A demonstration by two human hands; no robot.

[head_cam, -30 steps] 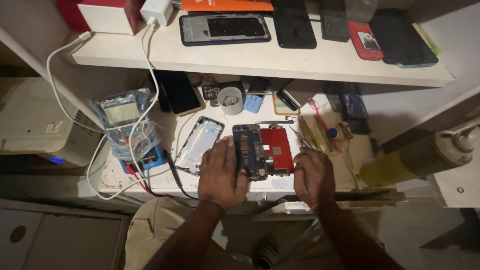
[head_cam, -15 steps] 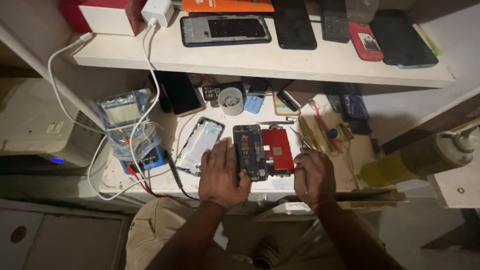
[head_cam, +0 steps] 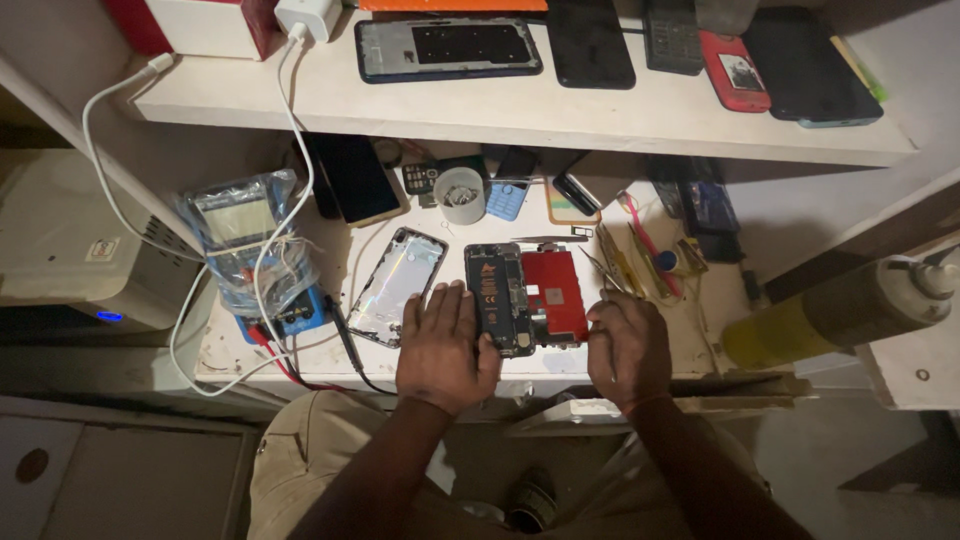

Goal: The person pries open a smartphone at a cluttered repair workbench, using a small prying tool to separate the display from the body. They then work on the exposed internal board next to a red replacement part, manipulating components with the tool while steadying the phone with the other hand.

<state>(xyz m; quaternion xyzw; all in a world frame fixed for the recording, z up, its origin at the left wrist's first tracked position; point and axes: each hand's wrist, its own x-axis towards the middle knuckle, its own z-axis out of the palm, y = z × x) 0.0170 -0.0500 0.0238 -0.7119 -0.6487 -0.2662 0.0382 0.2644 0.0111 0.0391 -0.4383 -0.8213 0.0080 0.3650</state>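
Observation:
An opened phone body (head_cam: 497, 298) lies on the white bench with its dark insides showing. Its red display panel (head_cam: 556, 296) is folded out flat to the right. My left hand (head_cam: 443, 346) rests palm down on the bench, its fingers and thumb pressed against the phone body's left and lower edge. My right hand (head_cam: 627, 346) sits curled at the red panel's right edge. Thin metal tweezers (head_cam: 598, 268) point out from just above its knuckles; whether the hand holds them is unclear.
A silver phone back frame (head_cam: 396, 285) lies left of my left hand. A bagged meter (head_cam: 250, 255) with red and black leads sits further left. Small tools (head_cam: 645, 250) lie right. Several phones (head_cam: 448, 47) rest on the upper shelf (head_cam: 500, 110); a yellow bottle (head_cam: 840, 310) lies at the right.
Both hands stay almost where they were; my left hand's fingers have shifted slightly along the phone body's edge.

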